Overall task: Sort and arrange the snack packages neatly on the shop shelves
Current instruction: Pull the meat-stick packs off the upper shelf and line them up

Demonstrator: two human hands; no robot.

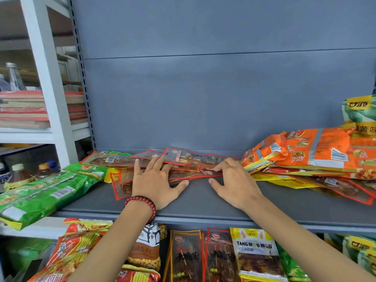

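**Squaring up the flat packets at the back of the shelf**

The loose stack of flat, clear, red-edged snack packets (193, 158) lies skewed near the rear of the grey metal shelf (203, 202), between a heap of glossy green bags (44, 192) and a heap of orange bags (305, 149). The left hand (156, 180), with a red bead bracelet (142, 202) at the wrist, lies flat on the packets, fingers (154, 161) straight and spread. The right hand (234, 184) is arched, its bent fingertips touching the packets' right end, thumb apart on the shelf; neither hand pinches anything.

The job now looks like aligning: hold down with the left, nudge the ends flush with the right, and slide rather than lift, since slick film skids.

How many packets overlap is hard to count, and their print is unreadable. Both heaps run off the frame edges, and the lower shelf's hanging packets (221, 257) are partly covered by the forearms.
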